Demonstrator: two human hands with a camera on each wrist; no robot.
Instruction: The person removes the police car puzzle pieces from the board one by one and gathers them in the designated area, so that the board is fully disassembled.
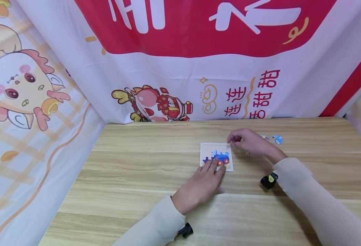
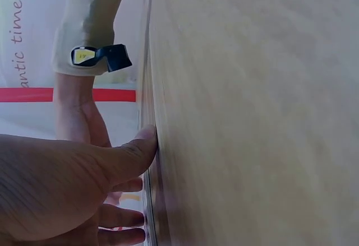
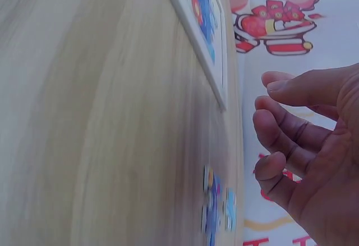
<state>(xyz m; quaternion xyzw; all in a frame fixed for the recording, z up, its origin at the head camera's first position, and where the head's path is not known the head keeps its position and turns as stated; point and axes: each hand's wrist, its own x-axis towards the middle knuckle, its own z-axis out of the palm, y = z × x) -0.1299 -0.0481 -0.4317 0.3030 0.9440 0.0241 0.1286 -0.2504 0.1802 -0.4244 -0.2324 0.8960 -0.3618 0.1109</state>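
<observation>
A square white jigsaw puzzle frame (image 1: 205, 145) lies on the table, with joined pieces showing a blue vehicle (image 1: 221, 158) in its lower part. My left hand (image 1: 202, 182) lies at its near edge, fingers stretched over the lower pieces. Above and beside the frame's far right corner hovers my right hand (image 1: 250, 141). From the right wrist, thumb and index fingertip (image 3: 279, 86) come together, the other fingers loosely bent; no piece shows between them. Several loose jigsaw pieces (image 3: 212, 204) lie below that hand; one blue piece (image 1: 277, 139) is to its right.
Wood-grain table (image 1: 131, 164) extends around the frame. Behind it hangs a printed cloth (image 1: 174, 68), with another cloth (image 1: 24, 153) along the left side. Black straps with small devices sit at both wrists, one by the right cuff (image 1: 269, 181).
</observation>
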